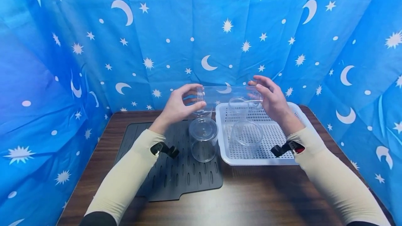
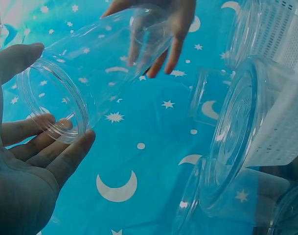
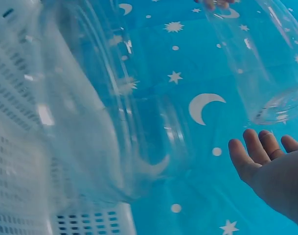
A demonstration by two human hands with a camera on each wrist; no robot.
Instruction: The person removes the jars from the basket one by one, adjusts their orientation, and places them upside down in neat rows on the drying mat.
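Observation:
A tall clear jar [image 1: 220,94] is held sideways in the air, its rimmed mouth to the left. My left hand [image 1: 180,105] grips the mouth end, with the thumb on one side and the fingers on the other, as the left wrist view shows on the jar [image 2: 97,63]. At the base end, my right hand [image 1: 273,97] has its fingers spread. In the right wrist view, the right hand [image 3: 273,171] lies just off the jar's base [image 3: 283,105]. Below the left hand, clear jars [image 1: 203,149] stand on a dark grey ridged mat [image 1: 157,170].
A white perforated basket [image 1: 221,149] sits right of the mat, with clear jars [image 1: 248,137] upright inside. Both rest on a brown wooden table [image 1: 245,198]. A blue curtain [image 1: 194,16] with moons and stars surrounds the table behind and at the sides.

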